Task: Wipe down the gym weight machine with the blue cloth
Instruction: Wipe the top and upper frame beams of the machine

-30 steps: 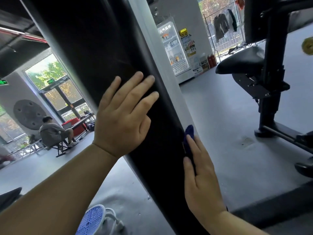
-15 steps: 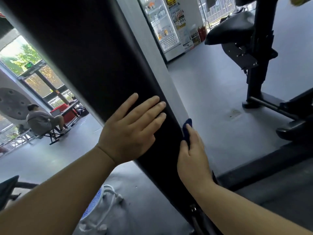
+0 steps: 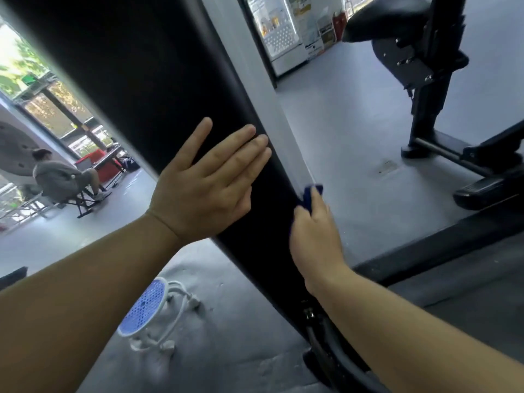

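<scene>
The blue cloth point(image 3: 311, 194) is bunched against the right edge of the weight machine's black pad point(image 3: 170, 80), where the pad meets a pale grey strip point(image 3: 266, 103) running along that edge. Only a small fold of cloth shows above the right hand point(image 3: 314, 236), whose fingers are curled round it and press it to the edge. The left hand point(image 3: 204, 185) lies flat on the face of the pad, just across from the cloth, fingers straight and close together, holding nothing.

The step in hand looks like wiping the pad's side edge. To do it well, the person would likely want more cloth in contact: spread open, it would cover the edge and the seam with the strip in one pass, where a tight wad only touches a narrow line. Long strokes along the pad, each overlapping the last, should leave no gaps. The flat left hand serves to steady the pad, but the patch under it needs wiping too.

At the low end of the pad a bolt and dark hose point(image 3: 314, 321) could snag the cloth.

On the floor below the pad stands a small white fan point(image 3: 144, 310). Right of the pad is another black machine point(image 3: 433, 80); far left of it, a seated person point(image 3: 59, 177).
</scene>
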Tool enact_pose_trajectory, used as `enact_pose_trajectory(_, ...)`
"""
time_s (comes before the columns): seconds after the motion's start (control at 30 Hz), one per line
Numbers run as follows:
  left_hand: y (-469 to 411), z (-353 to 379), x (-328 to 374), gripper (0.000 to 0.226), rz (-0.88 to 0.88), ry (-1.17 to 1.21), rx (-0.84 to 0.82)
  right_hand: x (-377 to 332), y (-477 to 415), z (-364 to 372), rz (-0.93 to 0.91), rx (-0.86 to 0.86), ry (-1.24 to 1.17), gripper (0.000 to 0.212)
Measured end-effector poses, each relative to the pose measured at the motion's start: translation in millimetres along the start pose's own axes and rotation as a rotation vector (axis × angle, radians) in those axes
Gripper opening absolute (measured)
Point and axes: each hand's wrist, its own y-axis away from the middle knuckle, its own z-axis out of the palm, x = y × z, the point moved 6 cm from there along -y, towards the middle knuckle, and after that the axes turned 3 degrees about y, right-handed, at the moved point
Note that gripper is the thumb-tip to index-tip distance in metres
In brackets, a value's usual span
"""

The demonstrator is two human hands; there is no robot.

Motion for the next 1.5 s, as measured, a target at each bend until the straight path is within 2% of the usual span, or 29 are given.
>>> enact_pose_trajectory(0.1,1,1,2,0.046,-0.002,-0.007,-0.016,-24,8,10,-0.145,-0.049,0.038,0.057)
enact_pose_trajectory(0.17,2,2,3,0.046,-0.011,-0.019,-0.021,-11,19,5,-0.194,-0.043,0.095,0.06)
enact_pose_trajectory(0.23,3,2,5,0.048,-0.015,-0.033,-0.025,23,22,-7,-0.092,-0.01,0.147,0.062)
enact_pose_trajectory(0.3,8,4,13,0.05,0.01,-0.018,-0.042,52,21,-17,0.107,0.013,0.145,0.064)
enact_pose_trajectory(0.37,16,8,30,0.052,0.065,0.015,-0.089,54,19,-18,0.174,0.007,0.105,0.064)
enact_pose_trajectory(0.5,24,14,45,0.053,0.038,0.027,-0.104,-7,11,-4,-0.119,-0.072,0.085,0.059)
enact_pose_trajectory(0.6,23,15,45,0.053,0.019,0.014,-0.088,3,15,-9,-0.221,-0.099,0.185,0.059)
enact_pose_trajectory(0.63,23,15,45,0.053,0.017,0.005,-0.085,22,16,-14,-0.176,-0.102,0.21,0.06)
enact_pose_trajectory(0.73,23,17,48,0.054,-0.007,-0.013,-0.082,78,21,-32,0.136,-0.097,0.216,0.061)
enact_pose_trajectory(0.8,23,19,54,0.053,-0.026,-0.02,-0.099,85,20,-35,0.222,-0.083,0.194,0.06)
enact_pose_trajectory(0.83,23,21,59,0.053,-0.029,-0.016,-0.108,77,18,-34,0.187,-0.073,0.179,0.058)
enact_pose_trajectory(0.9,25,23,70,0.051,-0.028,0.007,-0.132,51,12,-32,0.002,-0.035,0.138,0.051)
enact_pose_trajectory(1.0,26,25,78,0.048,-0.06,0.037,-0.162,40,11,-37,-0.192,0.032,0.129,0.03)
enact_pose_trajectory(1.07,27,26,80,0.048,-0.091,0.034,-0.167,70,10,-47,-0.109,0.074,0.105,0.022)
enact_pose_trajectory(1.23,31,31,95,0.048,-0.083,0.054,-0.215,166,14,-70,0.393,0.197,-0.046,0.018)
enact_pose_trajectory(1.3,37,33,109,0.049,-0.032,0.079,-0.27,181,16,-71,0.471,0.222,-0.152,0.022)
enact_pose_trajectory(1.33,40,34,115,0.049,-0.012,0.081,-0.293,177,15,-72,0.43,0.221,-0.165,0.023)
enact_pose_trajectory(1.43,43,36,122,0.049,-0.016,0.079,-0.301,140,6,-64,0.118,0.091,-0.242,0.023)
enact_pose_trajectory(1.5,42,38,122,0.049,-0.026,0.058,-0.277,132,4,-61,0.037,0.036,-0.236,0.02)
